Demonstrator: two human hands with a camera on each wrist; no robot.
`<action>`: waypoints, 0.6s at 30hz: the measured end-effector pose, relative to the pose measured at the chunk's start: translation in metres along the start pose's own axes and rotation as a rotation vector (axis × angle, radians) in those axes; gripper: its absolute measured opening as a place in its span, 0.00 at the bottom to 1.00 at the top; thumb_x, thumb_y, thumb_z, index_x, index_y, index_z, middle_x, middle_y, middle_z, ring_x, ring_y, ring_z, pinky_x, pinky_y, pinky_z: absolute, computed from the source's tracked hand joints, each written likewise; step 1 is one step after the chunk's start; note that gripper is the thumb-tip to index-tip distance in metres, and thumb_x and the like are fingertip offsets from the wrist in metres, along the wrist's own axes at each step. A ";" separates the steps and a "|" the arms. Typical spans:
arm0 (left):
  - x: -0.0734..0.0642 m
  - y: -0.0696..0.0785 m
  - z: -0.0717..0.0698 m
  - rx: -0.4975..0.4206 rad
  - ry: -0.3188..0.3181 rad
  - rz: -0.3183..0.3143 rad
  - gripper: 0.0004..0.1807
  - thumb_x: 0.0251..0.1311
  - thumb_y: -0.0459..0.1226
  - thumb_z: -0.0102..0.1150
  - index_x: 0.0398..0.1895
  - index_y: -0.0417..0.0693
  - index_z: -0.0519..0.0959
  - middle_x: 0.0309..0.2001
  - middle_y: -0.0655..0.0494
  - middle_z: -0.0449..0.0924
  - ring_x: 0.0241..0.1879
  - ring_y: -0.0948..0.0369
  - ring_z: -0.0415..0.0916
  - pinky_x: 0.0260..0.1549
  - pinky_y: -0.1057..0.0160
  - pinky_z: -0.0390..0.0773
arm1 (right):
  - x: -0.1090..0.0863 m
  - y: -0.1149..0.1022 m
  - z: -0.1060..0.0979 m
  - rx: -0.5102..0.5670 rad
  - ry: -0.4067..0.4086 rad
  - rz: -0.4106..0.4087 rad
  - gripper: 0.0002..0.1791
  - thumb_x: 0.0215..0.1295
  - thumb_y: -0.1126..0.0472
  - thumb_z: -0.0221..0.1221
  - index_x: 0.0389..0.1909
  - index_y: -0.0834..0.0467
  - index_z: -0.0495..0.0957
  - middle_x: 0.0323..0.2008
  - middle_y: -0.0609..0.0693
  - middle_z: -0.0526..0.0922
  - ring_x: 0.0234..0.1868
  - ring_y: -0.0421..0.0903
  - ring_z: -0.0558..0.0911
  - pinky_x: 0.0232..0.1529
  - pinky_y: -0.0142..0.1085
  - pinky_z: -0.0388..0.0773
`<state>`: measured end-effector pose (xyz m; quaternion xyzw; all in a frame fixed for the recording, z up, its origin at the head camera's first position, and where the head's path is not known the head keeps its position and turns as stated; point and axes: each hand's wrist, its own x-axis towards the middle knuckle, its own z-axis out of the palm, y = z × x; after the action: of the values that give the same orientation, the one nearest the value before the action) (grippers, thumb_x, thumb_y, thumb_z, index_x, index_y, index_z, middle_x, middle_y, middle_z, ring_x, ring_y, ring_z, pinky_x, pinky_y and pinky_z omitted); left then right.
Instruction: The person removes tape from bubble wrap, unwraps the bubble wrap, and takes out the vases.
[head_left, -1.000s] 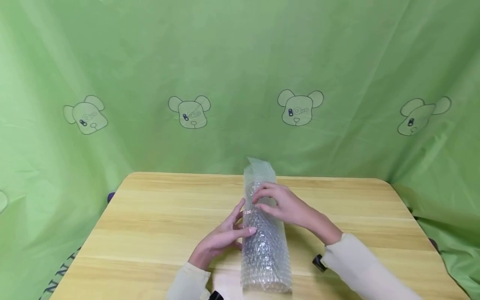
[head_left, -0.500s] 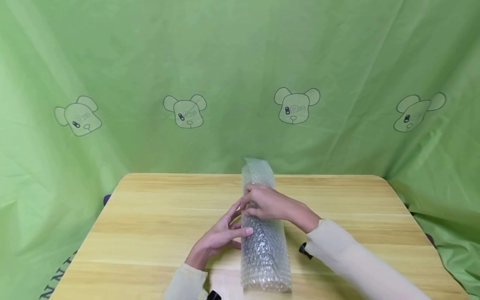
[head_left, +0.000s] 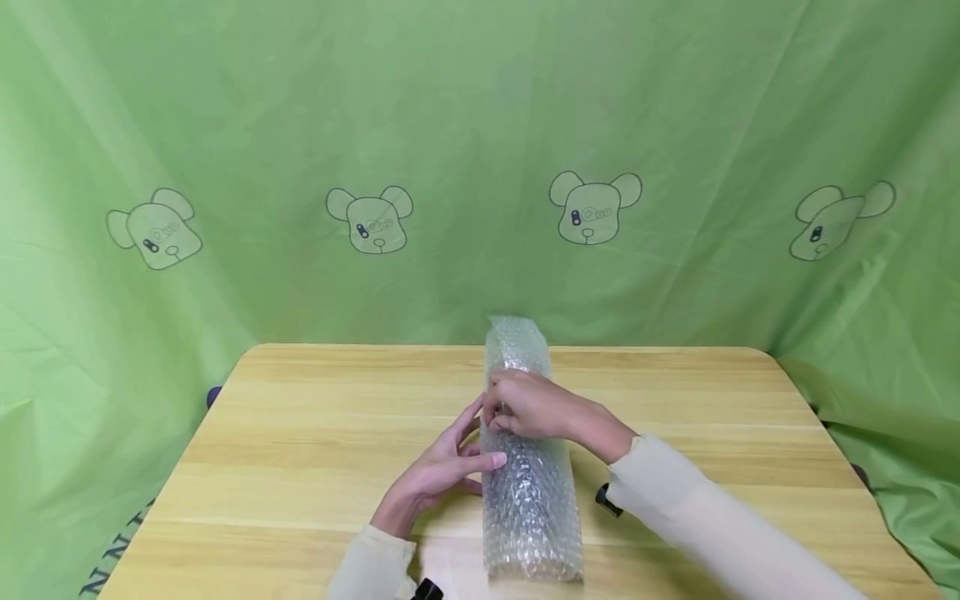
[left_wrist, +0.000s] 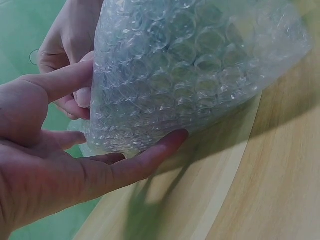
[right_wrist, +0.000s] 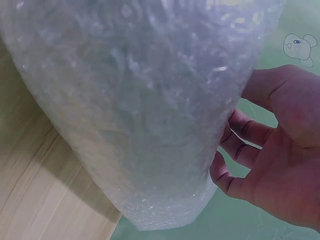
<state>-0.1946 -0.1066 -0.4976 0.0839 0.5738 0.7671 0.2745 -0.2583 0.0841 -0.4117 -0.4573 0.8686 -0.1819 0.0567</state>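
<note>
A long roll of clear bubble wrap (head_left: 528,517) lies lengthwise on the wooden table, its far end reaching the back edge. My left hand (head_left: 435,475) holds the roll's left side, thumb on top and the other fingers low along the side. In the left wrist view the index finger (left_wrist: 150,162) runs under the bubbled curve. Across the top reaches my right hand (head_left: 536,406), its curled fingers pinching the wrap at the left edge, just beyond the left hand. The right wrist view shows those fingers (right_wrist: 240,150) against the roll's side. Whatever is inside the roll is hidden.
Wood-grain table (head_left: 300,433) extends on both sides of the roll. Behind it hangs a green curtain (head_left: 480,125) printed with bear heads, and it also covers both sides. Black wrist devices (head_left: 609,500) show below the cream sleeves (head_left: 675,483).
My right hand has shifted left across the roll to its left edge, and its fingers have closed together. The left hand stays nearly in place. The head view has shifted slightly.
</note>
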 end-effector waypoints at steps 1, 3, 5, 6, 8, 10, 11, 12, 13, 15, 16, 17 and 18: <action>0.000 0.000 0.000 0.004 0.000 0.000 0.52 0.66 0.30 0.64 0.84 0.66 0.45 0.82 0.39 0.34 0.68 0.42 0.67 0.46 0.43 0.85 | 0.000 0.001 0.000 0.005 0.001 -0.007 0.03 0.59 0.65 0.72 0.33 0.55 0.89 0.33 0.45 0.79 0.35 0.41 0.77 0.41 0.38 0.80; 0.000 0.001 -0.001 0.006 0.000 -0.005 0.52 0.66 0.30 0.64 0.84 0.67 0.45 0.82 0.39 0.34 0.69 0.42 0.67 0.47 0.43 0.85 | 0.000 0.002 0.000 0.017 -0.001 -0.006 0.03 0.59 0.65 0.72 0.33 0.55 0.89 0.33 0.45 0.80 0.35 0.41 0.78 0.42 0.38 0.81; 0.001 0.001 -0.001 0.009 0.001 -0.011 0.52 0.66 0.31 0.65 0.84 0.67 0.45 0.82 0.40 0.34 0.69 0.42 0.66 0.47 0.43 0.85 | 0.001 0.003 0.000 0.029 -0.005 -0.004 0.03 0.59 0.65 0.72 0.33 0.55 0.89 0.33 0.44 0.82 0.35 0.40 0.78 0.43 0.38 0.82; 0.001 0.001 -0.001 0.009 0.003 -0.015 0.52 0.65 0.31 0.65 0.84 0.68 0.46 0.82 0.40 0.34 0.70 0.42 0.65 0.47 0.43 0.85 | 0.001 0.003 0.000 0.032 -0.007 -0.002 0.03 0.59 0.65 0.72 0.33 0.55 0.88 0.32 0.43 0.82 0.35 0.39 0.79 0.43 0.37 0.82; 0.001 0.001 -0.001 0.005 0.003 -0.021 0.52 0.65 0.31 0.65 0.84 0.69 0.46 0.82 0.40 0.33 0.70 0.42 0.64 0.47 0.42 0.85 | 0.001 0.004 0.000 0.034 -0.011 0.002 0.03 0.59 0.66 0.72 0.32 0.54 0.88 0.32 0.42 0.82 0.35 0.39 0.79 0.43 0.37 0.82; 0.001 0.000 -0.001 0.000 0.006 -0.027 0.52 0.65 0.31 0.66 0.84 0.69 0.46 0.82 0.40 0.33 0.70 0.42 0.64 0.47 0.42 0.85 | 0.001 0.004 0.001 0.033 -0.013 -0.002 0.04 0.60 0.66 0.71 0.31 0.54 0.87 0.31 0.41 0.82 0.34 0.38 0.78 0.42 0.37 0.82; 0.001 0.000 -0.001 -0.003 0.006 -0.028 0.52 0.65 0.31 0.66 0.84 0.69 0.46 0.82 0.40 0.33 0.70 0.42 0.65 0.47 0.42 0.85 | 0.001 0.004 0.001 0.033 -0.013 -0.005 0.04 0.60 0.66 0.71 0.31 0.54 0.87 0.31 0.42 0.82 0.34 0.38 0.78 0.42 0.37 0.82; 0.001 0.000 -0.001 -0.005 0.007 -0.030 0.52 0.65 0.31 0.66 0.84 0.69 0.46 0.82 0.40 0.33 0.69 0.42 0.65 0.47 0.42 0.85 | 0.002 0.004 0.001 0.033 -0.012 -0.007 0.04 0.60 0.66 0.71 0.31 0.54 0.87 0.31 0.42 0.82 0.33 0.38 0.78 0.41 0.36 0.82; 0.001 0.000 -0.001 -0.008 0.008 -0.031 0.52 0.65 0.31 0.65 0.84 0.69 0.46 0.82 0.40 0.34 0.69 0.43 0.66 0.47 0.42 0.85 | 0.002 0.004 0.002 0.031 -0.010 -0.009 0.04 0.60 0.66 0.71 0.30 0.54 0.87 0.31 0.42 0.81 0.33 0.38 0.78 0.41 0.36 0.82; 0.001 0.000 -0.001 -0.012 0.012 -0.030 0.52 0.65 0.31 0.65 0.84 0.67 0.46 0.82 0.40 0.34 0.68 0.43 0.67 0.47 0.42 0.85 | 0.002 0.004 0.003 0.032 -0.004 -0.013 0.04 0.61 0.66 0.70 0.30 0.54 0.86 0.30 0.42 0.81 0.33 0.38 0.77 0.40 0.36 0.81; 0.001 -0.001 -0.001 -0.013 0.013 -0.031 0.52 0.65 0.31 0.65 0.84 0.67 0.46 0.82 0.41 0.35 0.68 0.43 0.67 0.48 0.42 0.85 | 0.002 0.004 0.003 0.033 -0.001 -0.012 0.05 0.61 0.66 0.70 0.30 0.54 0.86 0.30 0.41 0.81 0.32 0.38 0.77 0.40 0.36 0.80; 0.001 -0.001 -0.001 -0.015 0.015 -0.030 0.52 0.65 0.30 0.65 0.84 0.67 0.46 0.82 0.40 0.35 0.68 0.43 0.67 0.48 0.42 0.85 | 0.001 0.005 0.003 0.031 0.003 -0.012 0.05 0.62 0.66 0.70 0.29 0.53 0.85 0.30 0.41 0.81 0.32 0.38 0.76 0.39 0.36 0.80; 0.001 -0.001 0.000 -0.017 0.016 -0.030 0.52 0.64 0.30 0.65 0.84 0.67 0.47 0.82 0.40 0.35 0.68 0.43 0.67 0.47 0.42 0.85 | 0.001 0.005 0.004 0.030 0.006 -0.010 0.06 0.62 0.65 0.69 0.29 0.53 0.85 0.29 0.41 0.80 0.32 0.37 0.76 0.39 0.36 0.79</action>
<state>-0.1952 -0.1064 -0.4985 0.0667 0.5708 0.7682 0.2821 -0.2615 0.0847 -0.4171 -0.4603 0.8636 -0.1966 0.0603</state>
